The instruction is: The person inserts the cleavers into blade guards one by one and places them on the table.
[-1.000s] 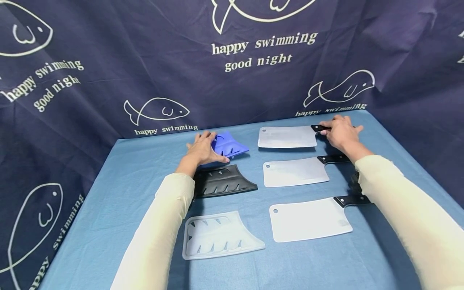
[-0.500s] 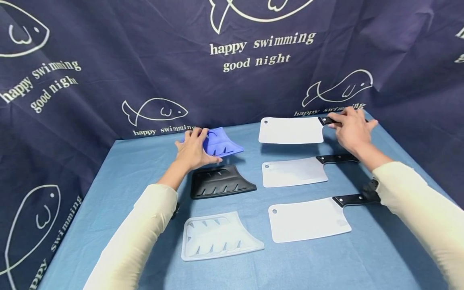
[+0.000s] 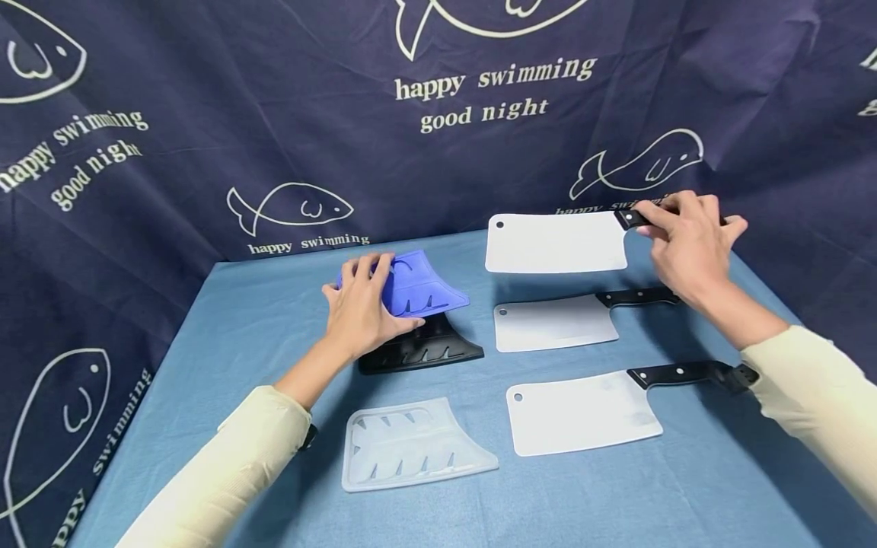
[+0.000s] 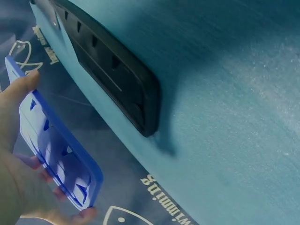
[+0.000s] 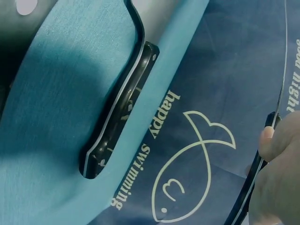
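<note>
The left hand grips the blue cover, thumb along 1 long edge and fingers along the other; the left wrist view shows it lifted off the blue cloth. From the head view, it overlaps the far part of the black cover, which lies flat on the cloth. The translucent white cover lies nearer the person.

The right hand grips the black handle of the raised cleaver, its blade pointing left above the cloth, well apart from the blue cover. Below it in view lie 2 more: the middle cleaver and the near cleaver, blades left, handles right, each with 1 hole in a blade corner.

The dark blue backdrop carries white line-drawn fish and lettering. "happy swimming" over "good night" reads plainly at top centre and again, slanted, at left; "happy swimming" also sits under the small fish behind the blue cover. The right hand partly hides another "happy swimming". In the right wrist view, pale marks on a resting handle seem to be reflections, but they are too indistinct to read.
</note>
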The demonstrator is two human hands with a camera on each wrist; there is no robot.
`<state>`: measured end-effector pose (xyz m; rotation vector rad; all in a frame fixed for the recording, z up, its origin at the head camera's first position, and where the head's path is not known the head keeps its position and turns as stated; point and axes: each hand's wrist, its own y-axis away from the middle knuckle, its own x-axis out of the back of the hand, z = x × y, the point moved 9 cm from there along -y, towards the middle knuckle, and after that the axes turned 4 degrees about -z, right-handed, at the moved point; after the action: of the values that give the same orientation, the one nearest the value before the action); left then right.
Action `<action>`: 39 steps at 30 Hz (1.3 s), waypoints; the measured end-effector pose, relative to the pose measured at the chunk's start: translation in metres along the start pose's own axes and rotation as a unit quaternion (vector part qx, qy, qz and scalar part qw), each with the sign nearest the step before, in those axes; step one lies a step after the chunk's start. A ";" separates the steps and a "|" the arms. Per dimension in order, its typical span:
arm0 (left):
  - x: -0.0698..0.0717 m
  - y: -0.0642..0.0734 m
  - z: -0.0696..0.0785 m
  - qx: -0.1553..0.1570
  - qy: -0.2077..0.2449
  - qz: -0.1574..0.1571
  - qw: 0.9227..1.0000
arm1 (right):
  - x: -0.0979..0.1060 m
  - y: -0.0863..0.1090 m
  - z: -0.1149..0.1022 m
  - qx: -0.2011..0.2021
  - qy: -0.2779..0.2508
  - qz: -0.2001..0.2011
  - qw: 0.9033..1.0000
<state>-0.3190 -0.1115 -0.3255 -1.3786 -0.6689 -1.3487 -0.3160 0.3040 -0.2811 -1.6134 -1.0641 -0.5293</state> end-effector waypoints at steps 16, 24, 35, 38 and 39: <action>0.014 0.007 0.019 -0.023 0.005 0.018 1.000 | 0.018 0.018 -0.020 0.074 0.008 0.055 0.996; 0.014 0.005 0.022 -0.030 0.002 0.020 0.999 | 0.019 0.023 -0.027 0.091 0.008 0.067 0.994; 0.013 0.006 0.025 -0.030 -0.006 0.021 0.999 | 0.018 0.026 -0.036 0.110 0.001 0.072 0.991; 0.013 0.007 0.025 -0.029 -0.005 0.021 0.999 | 0.017 0.026 -0.036 0.110 0.001 0.072 0.991; 0.013 0.007 0.025 -0.029 -0.007 0.020 0.999 | 0.018 0.026 -0.037 0.111 0.002 0.074 0.991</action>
<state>-0.3012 -0.0943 -0.3112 -1.4409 -0.6123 -1.3361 -0.2787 0.2758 -0.2693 -1.4800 -0.9563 -0.3041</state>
